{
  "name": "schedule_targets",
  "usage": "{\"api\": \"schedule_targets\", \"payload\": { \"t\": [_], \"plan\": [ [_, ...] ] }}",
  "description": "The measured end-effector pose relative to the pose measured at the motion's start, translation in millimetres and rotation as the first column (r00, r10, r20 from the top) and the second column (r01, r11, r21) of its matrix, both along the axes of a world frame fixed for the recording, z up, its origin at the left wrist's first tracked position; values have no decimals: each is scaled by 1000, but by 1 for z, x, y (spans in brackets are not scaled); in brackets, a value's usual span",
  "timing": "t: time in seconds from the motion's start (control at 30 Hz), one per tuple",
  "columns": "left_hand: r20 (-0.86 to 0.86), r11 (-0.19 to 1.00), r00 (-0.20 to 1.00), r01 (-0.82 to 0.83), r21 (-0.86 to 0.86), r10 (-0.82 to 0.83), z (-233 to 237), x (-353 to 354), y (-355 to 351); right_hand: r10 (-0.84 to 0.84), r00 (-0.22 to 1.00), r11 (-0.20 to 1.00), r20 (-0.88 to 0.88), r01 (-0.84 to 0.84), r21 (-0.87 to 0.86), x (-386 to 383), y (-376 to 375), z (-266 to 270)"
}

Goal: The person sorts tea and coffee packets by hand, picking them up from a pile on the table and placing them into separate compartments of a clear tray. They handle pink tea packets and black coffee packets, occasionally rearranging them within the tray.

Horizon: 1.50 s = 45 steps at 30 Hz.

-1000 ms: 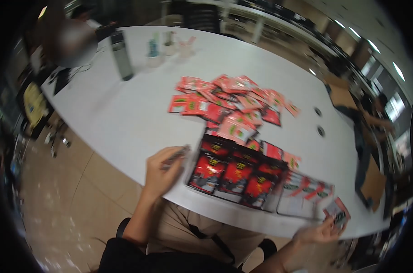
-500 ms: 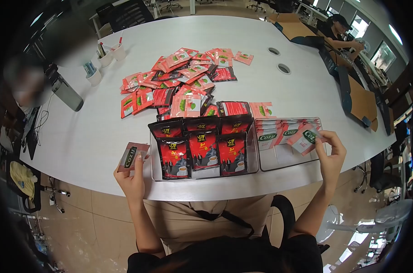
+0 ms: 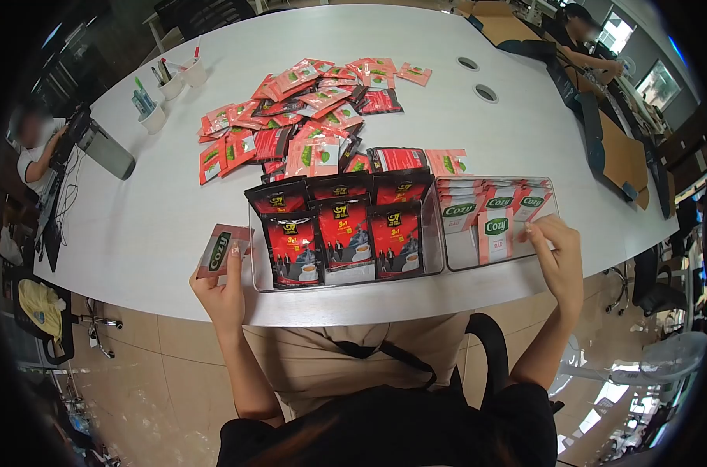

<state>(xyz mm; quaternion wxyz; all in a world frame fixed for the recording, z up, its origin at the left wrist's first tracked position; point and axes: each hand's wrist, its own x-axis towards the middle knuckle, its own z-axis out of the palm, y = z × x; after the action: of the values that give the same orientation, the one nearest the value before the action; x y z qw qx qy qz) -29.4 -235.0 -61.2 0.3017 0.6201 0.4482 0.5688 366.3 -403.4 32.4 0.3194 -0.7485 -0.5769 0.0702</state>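
My left hand point(image 3: 223, 284) pinches a Cozy tea sachet point(image 3: 223, 251), held to the left of the clear bin. My right hand point(image 3: 557, 253) is at the right compartment's front right corner, fingers loosely bent and holding nothing visible. Just left of its fingertips, a Cozy sachet point(image 3: 495, 236) stands upright in front of a back row of Cozy sachets point(image 3: 459, 208). In the left compartment of the clear bin point(image 3: 353, 283), red and black G7 coffee sachets point(image 3: 344, 237) stand in two rows.
Beyond the bin lies a loose pile of pink and dark red sachets point(image 3: 318, 105). White cups with pens point(image 3: 170, 87) and a grey tumbler point(image 3: 108, 152) stand at left. Opened cardboard boxes point(image 3: 614, 159) line the right edge. Other people sit at far left and far right.
My right hand has let go of a Cozy sachet, which now stands in the right compartment's front. My left hand still holds its sachet. The view has shifted slightly.
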Motion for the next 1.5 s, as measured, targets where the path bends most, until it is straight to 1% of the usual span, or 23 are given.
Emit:
{"api": "schedule_targets", "payload": {
  "t": [0.03, 0.13, 0.17, 0.27, 0.37, 0.47, 0.53, 0.73, 0.83, 0.93, 0.97, 1.07, 1.1, 1.13, 1.17, 1.2, 1.27, 1.37, 1.47, 1.5],
  "plan": [
    [5, 1000, 1000, -20, 0, 20, 0, 1, 0, 106, 994, 994, -27, -107, -21, 2, 4, -4],
    [14, 1000, 1000, -16, 3, 16, 1, 1, -1, 209, 953, 934, -221, -262, -245, 4, 12, -8],
    [-12, 1000, 1000, -8, -5, 8, 1, -1, -1, 225, 942, 924, -249, -288, -252, 4, 15, -6],
    [-69, 1000, 998, 5, -3, -5, 0, -5, -2, 244, 958, 873, -152, -285, -396, 4, 21, 6],
    [-61, 999, 998, -10, 30, 12, -2, -4, -1, 286, 946, 871, -155, -324, -370, 5, 19, 6],
    [-31, 999, 999, -27, 36, 28, 1, 1, 0, 324, 936, 888, -139, -351, -296, 0, 17, 6],
    [-45, 999, 999, -20, 30, 21, 1, 1, 0, 325, 933, 887, -156, -358, -292, -2, 20, 8],
    [5, 996, 999, -50, 73, 50, 2, 3, -1, 334, 927, 878, -168, -371, -303, -1, 25, 8],
    [110, 996, 992, -69, 62, 61, 3, 6, -3, 336, 926, 879, -170, -373, -297, -3, 24, 9],
    [229, 966, 973, -77, 248, 19, 16, 14, -11, 355, 924, 887, -145, -382, -260, -4, 20, 12],
    [234, 961, 972, -65, 270, 0, 16, 16, -21, 362, 923, 892, -130, -384, -238, -5, 18, 13],
    [325, 947, 898, 232, 220, -296, 28, 27, -58, 274, 957, 945, -98, -287, -158, -13, 11, 15],
    [134, 945, 942, 284, 162, -306, 31, 29, -69, 285, 955, 954, -78, -290, -76, -17, 8, 17],
    [-61, 942, 946, 322, 93, -317, 35, 34, -78, 294, 954, 956, -57, -295, 6, -25, 6, 19],
    [-133, 914, 922, 381, 139, -364, 45, 47, -82, 303, 952, 950, -35, -299, 86, -33, 4, 20],
    [-208, 879, 891, 441, 179, -404, 53, 62, -84, 331, 939, 937, -89, -316, 147, -43, 4, 20],
    [-5, 812, 812, 584, -24, -584, 46, 87, -93, 388, 901, 904, -194, -332, 269, -65, 3, 19],
    [76, 736, 736, 676, -27, -673, 56, 115, -94, 366, 881, 923, -300, -303, 236, -91, 0, 23],
    [-61, 707, 710, 704, 64, -701, 60, 119, -93, 344, 874, 927, -343, -259, 271, -84, -8, 4],
    [-68, 699, 707, 707, 106, -704, 63, 118, -90, 324, 845, 927, -424, -196, 319, -82, -10, 2]
  ]
}}
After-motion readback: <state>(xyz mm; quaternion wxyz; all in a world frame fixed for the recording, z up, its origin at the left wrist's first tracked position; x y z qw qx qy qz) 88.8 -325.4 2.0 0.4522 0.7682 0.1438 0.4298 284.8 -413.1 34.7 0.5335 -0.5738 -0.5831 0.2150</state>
